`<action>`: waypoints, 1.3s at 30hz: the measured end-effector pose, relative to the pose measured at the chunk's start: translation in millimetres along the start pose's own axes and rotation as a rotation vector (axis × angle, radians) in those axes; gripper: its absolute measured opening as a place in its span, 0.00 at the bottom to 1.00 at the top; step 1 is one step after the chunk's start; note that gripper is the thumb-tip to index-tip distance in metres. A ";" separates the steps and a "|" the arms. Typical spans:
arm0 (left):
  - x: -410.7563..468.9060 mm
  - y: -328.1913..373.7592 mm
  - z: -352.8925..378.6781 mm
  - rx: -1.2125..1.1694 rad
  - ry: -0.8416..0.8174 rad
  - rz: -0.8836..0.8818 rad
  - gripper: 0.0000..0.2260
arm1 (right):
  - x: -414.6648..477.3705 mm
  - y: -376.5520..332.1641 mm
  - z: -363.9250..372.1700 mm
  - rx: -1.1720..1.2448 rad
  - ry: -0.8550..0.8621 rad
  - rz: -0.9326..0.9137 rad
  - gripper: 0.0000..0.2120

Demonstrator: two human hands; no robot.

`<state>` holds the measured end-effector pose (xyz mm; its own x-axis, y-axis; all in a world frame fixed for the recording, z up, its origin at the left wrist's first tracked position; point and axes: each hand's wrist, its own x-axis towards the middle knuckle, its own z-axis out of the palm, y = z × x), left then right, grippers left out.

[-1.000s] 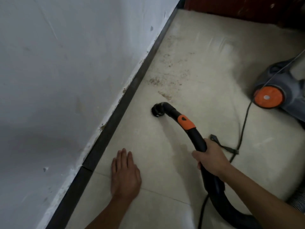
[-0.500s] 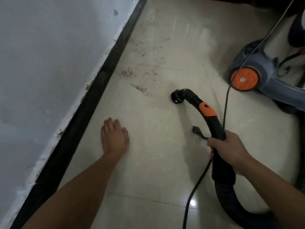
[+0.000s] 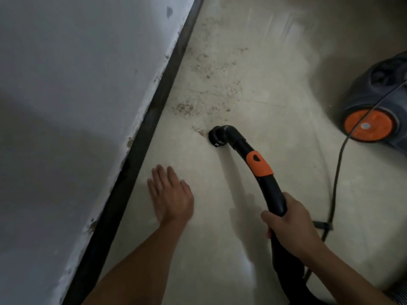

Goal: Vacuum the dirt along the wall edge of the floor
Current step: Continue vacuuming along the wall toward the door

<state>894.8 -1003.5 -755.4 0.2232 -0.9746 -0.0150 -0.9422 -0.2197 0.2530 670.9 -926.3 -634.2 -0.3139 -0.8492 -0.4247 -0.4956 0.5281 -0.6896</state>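
- Left hand [image 3: 170, 194]: lies palm down on the floor [image 3: 275, 62], fingers straight and a little spread, holding nothing; sits just beside the dark skirting [image 3: 141, 150].
- Right hand [image 3: 290, 223]: grips the black tube [image 3: 269, 190], fingers and thumb curled round it; sits to the right of the left hand and slightly nearer the body.
- Tube: comes out of the right hand, runs forward and leftward, carries an orange slider [image 3: 258, 164] ahead of the fingers, then bends down into the nozzle [image 3: 217, 135].
- Nozzle: points down at the floor, ahead of the left hand and to its right, well ahead of the right hand; cannot tell whether it touches the floor.
- Dirt [image 3: 207, 84]: lies as brown specks and smears on the floor beyond the nozzle, farther from both hands, spread beside the skirting; nearest smear sits just left of the nozzle.
- Wall [image 3: 77, 106]: stands left of the left hand, pale grey, chipped and stained along its foot above the skirting.
- Vacuum [image 3: 378, 84]: sits on the floor far right, ahead of the right hand, well apart from the nozzle, orange wheel [image 3: 370, 125] facing the hands.
- Cord [image 3: 335, 183]: runs from the wheel back along the floor, past the right side of the right hand, with a dark strap [image 3: 322, 225] on it just beside that hand.
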 end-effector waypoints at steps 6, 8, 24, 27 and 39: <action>1.7 2.7 -2.6 0.066 -0.072 -0.031 0.28 | 30.5 -33.7 22.3 -0.059 -0.046 -0.051 0.11; 4.3 3.1 -1.6 0.085 -0.076 -0.035 0.28 | 41.8 -43.8 30.2 -0.082 -0.083 -0.080 0.11; 4.2 6.7 -7.1 0.041 -0.005 -0.007 0.28 | 1.1 41.2 -84.8 0.025 0.196 0.216 0.06; 5.0 6.6 -6.1 0.035 0.002 -0.015 0.27 | 11.9 36.8 -74.4 0.049 0.219 0.183 0.07; 7.1 4.2 -0.6 0.074 0.012 -0.021 0.27 | 81.9 -32.7 5.8 0.066 -0.003 -0.001 0.09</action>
<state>892.6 -1011.4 -753.9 0.2453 -0.9694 -0.0077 -0.9531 -0.2426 0.1810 666.1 -1013.2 -649.9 -0.3110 -0.8496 -0.4261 -0.4414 0.5261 -0.7269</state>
